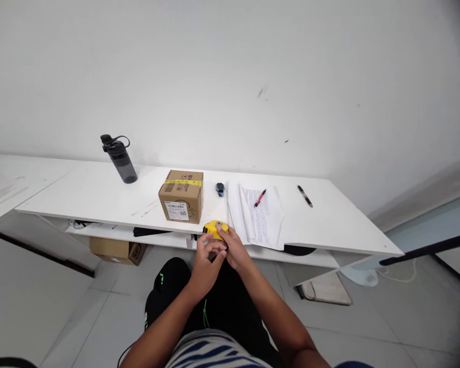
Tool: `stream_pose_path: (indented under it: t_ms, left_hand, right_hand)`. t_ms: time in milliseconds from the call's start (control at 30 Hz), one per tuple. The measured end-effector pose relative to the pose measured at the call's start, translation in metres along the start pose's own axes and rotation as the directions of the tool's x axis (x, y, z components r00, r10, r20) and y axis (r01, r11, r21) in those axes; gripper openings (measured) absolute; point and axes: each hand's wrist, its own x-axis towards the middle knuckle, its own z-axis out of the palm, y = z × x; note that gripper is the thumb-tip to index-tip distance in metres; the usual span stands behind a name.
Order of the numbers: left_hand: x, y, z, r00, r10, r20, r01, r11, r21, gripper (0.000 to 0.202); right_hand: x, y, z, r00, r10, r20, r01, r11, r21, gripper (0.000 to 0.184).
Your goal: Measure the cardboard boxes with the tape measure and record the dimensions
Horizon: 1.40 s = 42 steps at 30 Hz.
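Just over the table's front edge, a yellow tape measure [215,229] with black parts is held in both hands. My right hand [233,247] grips it from the right, its thumb lying across the yellow case. From below and left, my left hand [208,259] meets it with curled fingers, the index fingertip against the case. The left thumb and other fingers come together under the case; anything small between them is hidden. Close behind stands a taped cardboard box [182,197] with a white label. A dark wristwatch [220,189] lies to the box's right.
On the white table [310,230], a black water bottle [123,162] leans at left. Printed sheets [266,217] carry a red pen [260,198]; a black pen [305,196] lies farther right. Beneath are a shelf [111,231] and another cardboard box [117,250]. A wall rises behind.
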Motion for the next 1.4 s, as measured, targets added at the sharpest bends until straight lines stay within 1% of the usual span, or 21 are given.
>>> stream_pose_path:
  t_ms: [67,133,200,233,267,333,400,433,500,533,567,600,700,800,867,933,1000,1100,1233,1333,1400]
  left_hand:
    - [-0.003,0.008,-0.008,0.999,0.042,0.004,-0.042,0.995,0.089,0.043]
    - [0.001,0.019,-0.020,0.994,0.111,0.004,-0.110,0.975,0.195,0.041]
    - [0.015,0.032,-0.038,0.974,0.228,-0.022,-0.208,0.923,0.324,0.043]
    - [0.026,0.039,-0.049,0.954,0.294,-0.057,-0.250,0.887,0.389,0.044]
    - [0.040,0.046,-0.061,0.928,0.356,-0.111,-0.273,0.851,0.449,0.045]
    - [0.071,0.056,-0.087,0.867,0.408,-0.287,-0.220,0.829,0.513,0.039]
    - [0.102,0.059,-0.110,0.792,0.364,-0.490,-0.110,0.875,0.472,0.045]
    - [0.116,0.059,-0.120,0.798,0.308,-0.517,-0.088,0.909,0.407,0.054]
    - [0.135,0.055,-0.133,0.903,0.213,-0.374,-0.123,0.960,0.251,0.073]
    - [0.140,0.053,-0.137,0.940,0.185,-0.287,-0.137,0.974,0.178,0.079]
    - [0.143,0.051,-0.139,0.962,0.169,-0.214,-0.146,0.982,0.120,0.083]
    - [0.144,0.050,-0.141,0.972,0.159,-0.172,-0.147,0.986,0.080,0.086]
    - [0.143,0.049,-0.143,0.982,0.136,-0.133,-0.133,0.991,0.031,0.095]
    - [0.143,0.049,-0.143,0.986,0.127,-0.104,-0.128,0.992,-0.003,0.099]
    - [0.145,0.046,-0.141,0.983,0.115,-0.143,-0.117,0.993,-0.008,0.096]
    - [0.147,0.041,-0.137,0.971,0.098,-0.216,-0.102,0.995,-0.006,0.094]
    - [0.149,0.037,-0.132,0.955,0.093,-0.283,-0.101,0.995,-0.017,0.091]
    - [0.151,0.036,-0.126,0.936,0.078,-0.343,-0.105,0.993,-0.059,0.083]
    - [0.153,0.046,-0.123,0.936,0.031,-0.349,-0.065,0.994,-0.087,0.077]
    - [0.154,0.053,-0.121,0.933,-0.004,-0.360,-0.035,0.994,-0.100,0.062]
    - [0.154,0.055,-0.121,0.917,-0.008,-0.400,-0.032,0.995,-0.094,0.056]
  right_hand:
    - [-0.002,-0.013,0.012,0.998,-0.064,0.030,0.063,0.998,0.011,0.068]
    - [0.000,-0.032,0.027,0.986,-0.145,0.083,0.144,0.989,0.017,0.072]
    - [0.009,-0.054,0.045,0.959,-0.255,0.128,0.259,0.966,-0.015,0.068]
    - [0.017,-0.064,0.056,0.937,-0.323,0.135,0.332,0.941,-0.057,0.067]
    - [0.028,-0.074,0.067,0.909,-0.391,0.143,0.408,0.905,-0.119,0.066]
    - [0.054,-0.088,0.091,0.846,-0.489,0.211,0.531,0.805,-0.264,0.070]
    - [0.084,-0.095,0.115,0.799,-0.485,0.356,0.597,0.708,-0.378,0.075]
    - [0.098,-0.096,0.126,0.781,-0.456,0.428,0.619,0.660,-0.425,0.075]
    - [0.121,-0.095,0.144,0.751,-0.384,0.538,0.652,0.558,-0.512,0.068]
    - [0.129,-0.093,0.151,0.739,-0.347,0.578,0.665,0.511,-0.544,0.062]
    - [0.136,-0.092,0.156,0.728,-0.310,0.611,0.676,0.471,-0.567,0.057]
    - [0.140,-0.090,0.160,0.717,-0.274,0.641,0.685,0.442,-0.578,0.054]
    - [0.144,-0.085,0.168,0.676,-0.182,0.714,0.715,0.400,-0.574,0.049]
    - [0.142,-0.080,0.172,0.646,-0.150,0.749,0.744,0.343,-0.573,0.044]
    - [0.140,-0.077,0.172,0.653,-0.154,0.742,0.749,0.279,-0.601,0.044]
    - [0.140,-0.074,0.170,0.667,-0.167,0.726,0.742,0.228,-0.630,0.047]
    - [0.141,-0.073,0.167,0.669,-0.188,0.720,0.743,0.217,-0.634,0.049]
    - [0.143,-0.071,0.165,0.665,-0.207,0.717,0.744,0.259,-0.615,0.047]
    - [0.146,-0.072,0.165,0.701,-0.232,0.674,0.704,0.377,-0.602,0.046]
    - [0.148,-0.074,0.166,0.736,-0.275,0.619,0.662,0.486,-0.571,0.044]
    - [0.149,-0.073,0.166,0.750,-0.275,0.602,0.645,0.510,-0.570,0.044]
